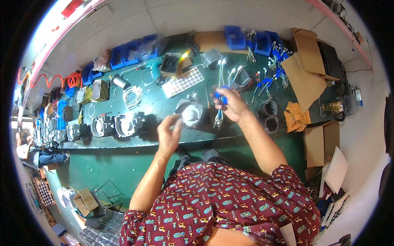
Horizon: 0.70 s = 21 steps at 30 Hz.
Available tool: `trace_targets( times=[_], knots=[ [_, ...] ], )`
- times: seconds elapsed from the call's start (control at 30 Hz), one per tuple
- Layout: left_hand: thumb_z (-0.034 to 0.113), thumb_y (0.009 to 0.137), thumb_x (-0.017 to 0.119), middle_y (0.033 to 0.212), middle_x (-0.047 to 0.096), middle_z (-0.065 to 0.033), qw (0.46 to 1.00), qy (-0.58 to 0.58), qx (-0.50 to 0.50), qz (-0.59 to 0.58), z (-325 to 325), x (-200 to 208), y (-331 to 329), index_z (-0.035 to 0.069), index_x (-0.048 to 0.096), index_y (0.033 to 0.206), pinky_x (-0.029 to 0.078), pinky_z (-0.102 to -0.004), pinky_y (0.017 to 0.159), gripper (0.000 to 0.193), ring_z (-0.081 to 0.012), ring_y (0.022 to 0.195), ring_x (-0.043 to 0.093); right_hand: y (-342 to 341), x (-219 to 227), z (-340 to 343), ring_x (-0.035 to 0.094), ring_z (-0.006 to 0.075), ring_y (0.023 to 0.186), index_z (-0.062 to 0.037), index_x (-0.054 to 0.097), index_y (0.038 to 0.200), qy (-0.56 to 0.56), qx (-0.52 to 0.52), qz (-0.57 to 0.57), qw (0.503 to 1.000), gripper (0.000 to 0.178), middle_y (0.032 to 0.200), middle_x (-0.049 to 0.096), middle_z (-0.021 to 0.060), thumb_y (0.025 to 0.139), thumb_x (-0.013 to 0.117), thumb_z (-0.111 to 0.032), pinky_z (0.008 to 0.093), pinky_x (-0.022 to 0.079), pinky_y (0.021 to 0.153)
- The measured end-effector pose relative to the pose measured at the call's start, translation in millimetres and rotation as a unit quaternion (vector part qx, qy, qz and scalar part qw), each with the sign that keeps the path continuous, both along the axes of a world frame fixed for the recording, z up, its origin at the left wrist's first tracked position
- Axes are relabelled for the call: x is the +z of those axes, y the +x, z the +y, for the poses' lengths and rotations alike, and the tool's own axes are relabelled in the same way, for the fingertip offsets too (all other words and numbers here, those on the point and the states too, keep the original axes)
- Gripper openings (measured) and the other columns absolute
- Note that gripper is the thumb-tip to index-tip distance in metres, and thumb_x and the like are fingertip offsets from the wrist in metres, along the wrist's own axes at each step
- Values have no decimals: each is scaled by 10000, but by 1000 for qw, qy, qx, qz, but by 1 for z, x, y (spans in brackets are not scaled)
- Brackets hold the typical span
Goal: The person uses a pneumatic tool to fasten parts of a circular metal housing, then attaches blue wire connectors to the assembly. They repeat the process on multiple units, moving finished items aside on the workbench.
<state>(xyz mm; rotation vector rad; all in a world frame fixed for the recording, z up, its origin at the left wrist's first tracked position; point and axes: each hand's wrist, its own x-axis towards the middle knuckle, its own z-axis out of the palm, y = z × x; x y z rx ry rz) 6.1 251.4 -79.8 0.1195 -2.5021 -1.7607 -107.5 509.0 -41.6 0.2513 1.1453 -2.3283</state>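
My right hand (233, 105) is closed around a wire harness with a blue middle part (222, 95). White connectors stand up from its upper end, and a bunch of metallic ends hangs below my fingers. To the left, my left hand (168, 133) is slightly blurred, its fingers apart and nothing seen in them. It is beside a round metal housing (191, 115) with a pale disc-like inside, which lies near the bench's front edge. Whether the fingertips touch that housing cannot be made out.
More metal housings (128, 125) line the front edge leftward. Behind are a teal power drill (155, 71), a sheet of round stickers (183, 82) and blue bins (235, 37). Rightward lie more wire harnesses (266, 82), dark ring-shaped parts (271, 124), an orange cloth (297, 117) and cardboard (301, 84). A person (30, 153) sits far left.
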Motion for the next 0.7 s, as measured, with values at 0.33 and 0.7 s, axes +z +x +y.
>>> trace_targets(
  times=[0.33, 0.7],
  knots=[
    [141, 982, 646, 724, 622, -7, 992, 66, -99, -34, -6, 46, -4, -35, 660, 943, 455, -273, 573, 181, -67, 657, 541, 41, 27, -114, 702, 298, 921, -11, 632, 1052, -71, -40, -23, 996, 161, 1003, 697, 155, 934, 618, -120, 456, 605, 852],
    [118, 926, 682, 854, 652, -2, 983, 166, -65, -50, -167, 4, 32, -12, 641, 1071, 514, -258, 673, 198, -74, 759, 596, 91, 22, -286, 622, 155, 725, -27, 559, 1088, 70, -25, 79, 994, 178, 876, 638, 65, 924, 628, -35, 298, 532, 647]
  ],
)
